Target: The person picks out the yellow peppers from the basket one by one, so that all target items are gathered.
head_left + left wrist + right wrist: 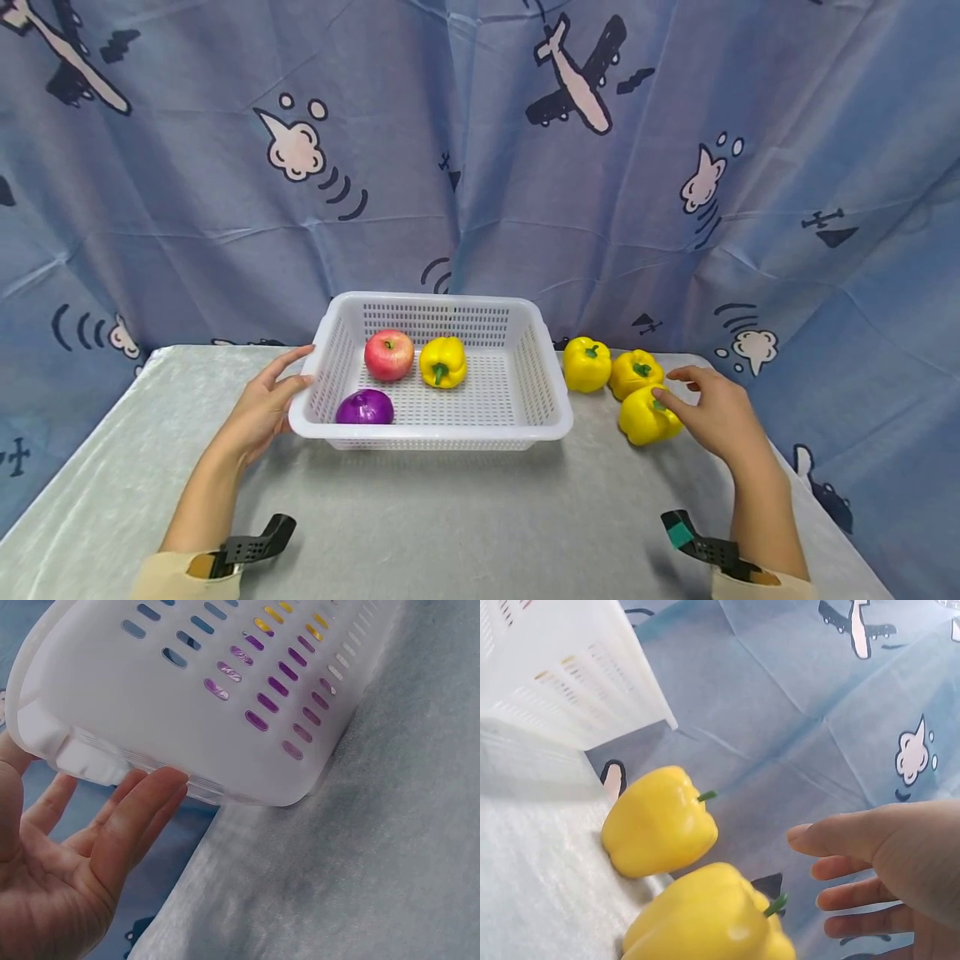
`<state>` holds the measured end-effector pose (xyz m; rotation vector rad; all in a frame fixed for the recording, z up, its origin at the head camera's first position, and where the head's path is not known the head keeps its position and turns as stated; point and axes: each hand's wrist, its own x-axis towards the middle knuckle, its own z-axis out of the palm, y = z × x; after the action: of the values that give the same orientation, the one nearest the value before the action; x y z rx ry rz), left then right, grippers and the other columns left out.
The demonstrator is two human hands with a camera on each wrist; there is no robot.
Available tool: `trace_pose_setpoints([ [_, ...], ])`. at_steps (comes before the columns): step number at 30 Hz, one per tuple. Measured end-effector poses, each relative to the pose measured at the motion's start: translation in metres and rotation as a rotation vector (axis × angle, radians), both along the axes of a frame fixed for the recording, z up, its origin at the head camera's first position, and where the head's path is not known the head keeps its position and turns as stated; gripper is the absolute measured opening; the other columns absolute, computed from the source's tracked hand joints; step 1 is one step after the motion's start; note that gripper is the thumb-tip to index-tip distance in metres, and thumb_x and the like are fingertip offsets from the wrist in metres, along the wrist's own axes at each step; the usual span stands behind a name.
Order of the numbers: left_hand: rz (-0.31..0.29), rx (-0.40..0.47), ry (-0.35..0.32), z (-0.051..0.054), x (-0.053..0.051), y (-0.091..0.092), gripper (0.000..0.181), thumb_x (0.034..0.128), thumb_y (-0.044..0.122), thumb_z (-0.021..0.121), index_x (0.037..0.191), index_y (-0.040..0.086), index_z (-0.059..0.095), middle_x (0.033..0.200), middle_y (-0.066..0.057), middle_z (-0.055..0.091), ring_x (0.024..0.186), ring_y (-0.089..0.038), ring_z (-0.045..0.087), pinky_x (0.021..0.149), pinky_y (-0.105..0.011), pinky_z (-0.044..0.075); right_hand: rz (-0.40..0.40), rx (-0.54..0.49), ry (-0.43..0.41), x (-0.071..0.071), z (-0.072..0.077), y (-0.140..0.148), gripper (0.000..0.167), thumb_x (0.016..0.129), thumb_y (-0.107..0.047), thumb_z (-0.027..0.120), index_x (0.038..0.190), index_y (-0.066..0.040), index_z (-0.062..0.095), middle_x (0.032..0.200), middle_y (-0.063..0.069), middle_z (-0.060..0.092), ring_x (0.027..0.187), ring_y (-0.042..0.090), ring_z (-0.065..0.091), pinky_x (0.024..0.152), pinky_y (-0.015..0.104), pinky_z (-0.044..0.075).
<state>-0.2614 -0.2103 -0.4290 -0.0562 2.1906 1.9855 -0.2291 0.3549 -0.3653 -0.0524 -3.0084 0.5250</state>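
Note:
A white plastic basket (427, 432) holds a red apple (388, 355), a yellow bell pepper (442, 367) and a shiny purple onion (364, 408). My left hand (258, 410) is at the basket's left end, its fairly straight fingertips touching the outside in the left wrist view. To the basket's right sit three more yellow bell peppers, one nearest the basket (587, 367), one behind (634, 373) and one in front (645, 415). Over the front pepper hovers my right hand (716, 408), loosely bent. In the right wrist view its fingers (855, 892) hold nothing, apart from the two peppers visible there.
A pale cloth covers the table (450, 517). Behind it hangs a blue curtain (480, 167) printed with airplanes and clouds, close to the back of the basket and the peppers. Black camera mounts (255, 546) are strapped to both wrists.

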Motion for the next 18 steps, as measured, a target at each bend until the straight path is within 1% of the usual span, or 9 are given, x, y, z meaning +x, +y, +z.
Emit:
trace_pose_setpoints([
  [7, -0.002, 0.003, 0.006, -0.001, 0.000, -0.001, 0.063, 0.1049, 0.035, 0.053, 0.161, 0.030, 0.025, 0.159, -0.021, 0.032, 0.100, -0.005, 0.065, 0.077, -0.035, 0.062, -0.002, -0.003, 0.043, 0.006, 0.012, -0.012, 0.061, 0.099, -0.050, 0.059, 0.133, 0.001, 0.058, 0.136, 0.029, 0.057, 0.108, 0.045, 0.057, 0.082, 0.060, 0.053],
  [10, -0.002, 0.002, 0.007, -0.001, 0.000, -0.001, 0.063, 0.1050, 0.035, 0.053, 0.161, 0.030, 0.025, 0.159, -0.021, 0.032, 0.100, -0.006, 0.065, 0.077, -0.035, 0.062, 0.007, -0.002, 0.072, 0.009, 0.017, -0.019, 0.061, 0.099, -0.050, 0.058, 0.134, 0.000, 0.059, 0.137, 0.029, 0.056, 0.110, 0.047, 0.057, 0.084, 0.062, 0.053],
  [14, -0.004, -0.004, 0.005, 0.000, -0.001, 0.000, 0.063, 0.1050, 0.035, 0.053, 0.161, 0.030, 0.024, 0.160, -0.022, 0.031, 0.101, -0.006, 0.065, 0.077, -0.035, 0.062, 0.017, -0.003, 0.092, 0.013, 0.022, -0.027, 0.062, 0.099, -0.053, 0.058, 0.135, -0.002, 0.059, 0.141, 0.029, 0.054, 0.116, 0.050, 0.055, 0.089, 0.067, 0.051],
  [18, -0.003, -0.004, -0.003, 0.001, -0.002, 0.001, 0.065, 0.1050, 0.034, 0.053, 0.162, 0.030, 0.022, 0.161, -0.021, 0.031, 0.102, -0.007, 0.065, 0.077, -0.034, 0.062, 0.034, 0.005, 0.107, 0.017, 0.026, -0.033, 0.062, 0.099, -0.054, 0.057, 0.135, -0.003, 0.060, 0.141, 0.029, 0.054, 0.117, 0.050, 0.055, 0.090, 0.067, 0.051],
])
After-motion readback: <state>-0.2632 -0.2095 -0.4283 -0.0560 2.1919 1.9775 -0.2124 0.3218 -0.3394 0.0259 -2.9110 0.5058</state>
